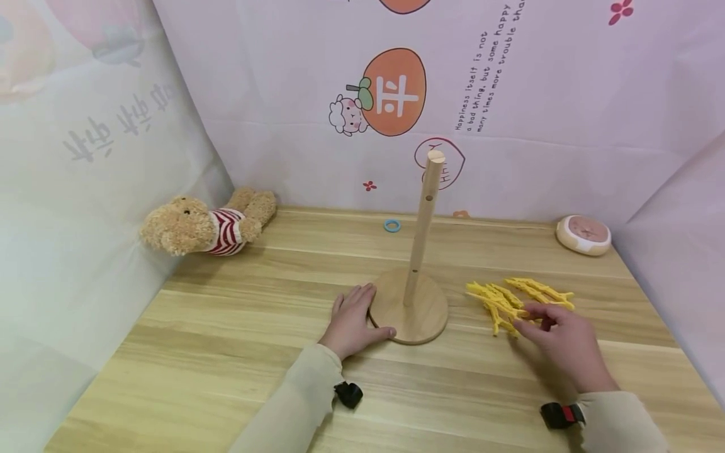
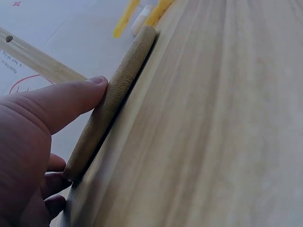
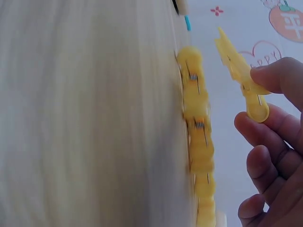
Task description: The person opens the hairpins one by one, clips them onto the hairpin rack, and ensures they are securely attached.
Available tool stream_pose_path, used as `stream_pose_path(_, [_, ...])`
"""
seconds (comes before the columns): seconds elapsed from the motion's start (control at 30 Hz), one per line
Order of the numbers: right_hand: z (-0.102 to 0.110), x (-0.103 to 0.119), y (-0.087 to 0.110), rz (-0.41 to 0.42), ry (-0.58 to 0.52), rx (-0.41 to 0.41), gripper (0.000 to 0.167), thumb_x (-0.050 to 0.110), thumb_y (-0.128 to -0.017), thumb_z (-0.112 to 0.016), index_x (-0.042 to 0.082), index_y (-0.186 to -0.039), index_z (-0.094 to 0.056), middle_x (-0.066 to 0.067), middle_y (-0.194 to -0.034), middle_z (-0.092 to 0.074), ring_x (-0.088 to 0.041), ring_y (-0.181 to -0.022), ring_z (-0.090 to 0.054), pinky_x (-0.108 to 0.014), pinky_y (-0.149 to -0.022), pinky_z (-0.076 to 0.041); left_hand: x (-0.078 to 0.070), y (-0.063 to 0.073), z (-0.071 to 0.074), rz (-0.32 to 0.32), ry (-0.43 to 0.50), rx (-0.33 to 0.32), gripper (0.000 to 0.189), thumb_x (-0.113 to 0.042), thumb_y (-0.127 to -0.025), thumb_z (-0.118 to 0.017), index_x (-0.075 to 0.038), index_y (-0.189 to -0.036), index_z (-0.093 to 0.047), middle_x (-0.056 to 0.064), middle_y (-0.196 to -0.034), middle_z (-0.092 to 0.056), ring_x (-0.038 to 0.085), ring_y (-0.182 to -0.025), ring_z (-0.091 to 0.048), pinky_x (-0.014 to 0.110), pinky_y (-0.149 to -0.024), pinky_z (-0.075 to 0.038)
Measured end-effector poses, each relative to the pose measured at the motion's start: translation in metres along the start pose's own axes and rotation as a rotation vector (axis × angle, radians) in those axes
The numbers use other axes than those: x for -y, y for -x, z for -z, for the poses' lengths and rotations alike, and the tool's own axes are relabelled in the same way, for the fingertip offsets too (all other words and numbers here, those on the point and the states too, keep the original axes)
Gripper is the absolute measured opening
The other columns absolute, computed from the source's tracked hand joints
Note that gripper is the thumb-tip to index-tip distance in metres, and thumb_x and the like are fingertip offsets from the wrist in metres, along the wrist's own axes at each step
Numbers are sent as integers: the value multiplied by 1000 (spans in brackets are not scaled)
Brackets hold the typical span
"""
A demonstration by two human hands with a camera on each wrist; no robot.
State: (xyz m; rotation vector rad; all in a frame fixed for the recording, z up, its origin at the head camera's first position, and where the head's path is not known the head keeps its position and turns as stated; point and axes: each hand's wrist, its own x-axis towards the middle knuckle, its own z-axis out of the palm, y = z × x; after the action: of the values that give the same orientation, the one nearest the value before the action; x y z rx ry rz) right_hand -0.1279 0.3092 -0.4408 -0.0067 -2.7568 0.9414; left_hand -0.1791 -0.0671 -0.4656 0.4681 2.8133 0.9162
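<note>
A wooden stand has an upright post (image 1: 421,226) rising from a round base (image 1: 425,318). My left hand (image 1: 352,324) grips the base's left rim, with the thumb toward the front and the fingers farther back; the left wrist view shows the thumb (image 2: 71,101) against the rim. Between thumb and fingers, my right hand (image 1: 566,343) pinches a yellow clothespin (image 3: 236,64), raised above the table in the right wrist view. Several other yellow clothespins (image 1: 489,296) lie close together beside that hand, right of the stand. The hand partly covers them in the head view.
A teddy bear (image 1: 226,233) in a striped shirt lies at the back left. Behind the post is a small blue ring (image 1: 392,225). A rounded pink-and-white object (image 1: 586,234) sits at the back right. Printed cloth (image 1: 283,94) encloses the wooden table (image 1: 226,352).
</note>
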Motion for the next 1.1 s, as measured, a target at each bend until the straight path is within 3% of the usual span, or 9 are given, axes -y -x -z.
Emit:
stream_pose_path(0.23, [-14,14,-2,103,-10,-32,26,25,-82,-85,7,-99,-76,0,-74,-60,-6,-65,-47,-22,-53,-38,-1,0,2,-4,-12,20,99,-56,-83,-76,-7,-157,-32,7,-164,-27,28,-153,-16,55,-121,-1])
stream_pose_path(0.43, [-23,28,-3,104,-24,-8,28,27,-83,-84,7,-100,-77,0,-79,-62,-8,-68,-48,-23,-55,-40,0,-1,3,-12,-22,29,98,-57,-84,-75,-8,-157,-32,6,-164,-27,28,-153,-16,56,-121,-1])
stream_pose_path(0.67, [-35,38,-5,134,-43,20,24,27,-84,-84,8,-97,-76,3,-71,-59,-12,-64,-48,-25,-53,-40,2,-2,2,-11,-25,35,99,-57,-83,-75,-9,-158,-32,5,-164,-27,27,-153,-16,56,-120,-1])
stream_pose_path(1.1, [-49,51,-10,70,-62,111,27,35,-86,-81,12,-100,-75,-1,-75,-58,-17,-68,-48,-27,-56,-39,2,-2,1,-12,-38,37,98,-58,-84,-74,-10,-158,-31,4,-165,-26,26,-153,-16,56,-120,-2])
